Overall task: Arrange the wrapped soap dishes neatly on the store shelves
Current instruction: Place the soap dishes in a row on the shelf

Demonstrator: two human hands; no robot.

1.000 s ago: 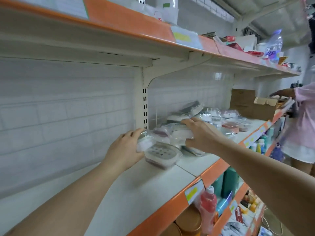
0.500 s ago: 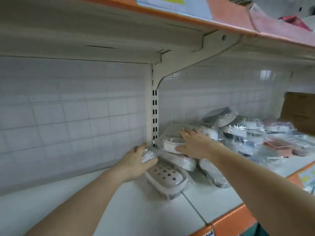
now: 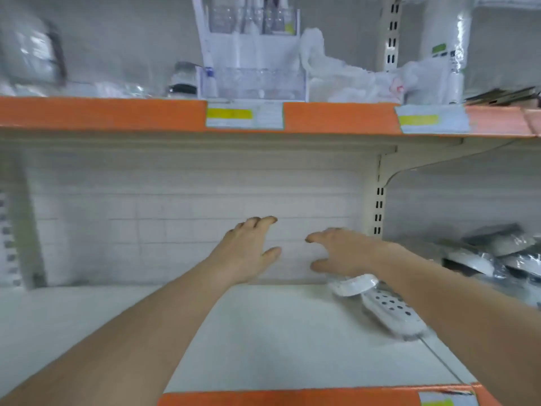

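Note:
Both my hands reach over the white shelf (image 3: 263, 341), fingers spread, holding nothing. My left hand (image 3: 248, 253) hovers near the back panel. My right hand (image 3: 342, 250) is a short way to its right, just above a wrapped white soap dish (image 3: 354, 285). A second wrapped soap dish (image 3: 392, 315) with a holed lid lies on the shelf under my right forearm. A blurred pile of wrapped soap dishes (image 3: 494, 253) sits in the bay to the right, past the slotted upright (image 3: 377, 212).
The shelf above has an orange front strip (image 3: 102, 114) with price labels and carries a clear plastic organiser (image 3: 251, 54) and white bagged goods (image 3: 351, 80). An orange strip (image 3: 292, 398) also marks the front edge of my shelf.
The view swung left and up to face the left bay. Both hands left the soap dishes by the upright and now hover open over the shelf.

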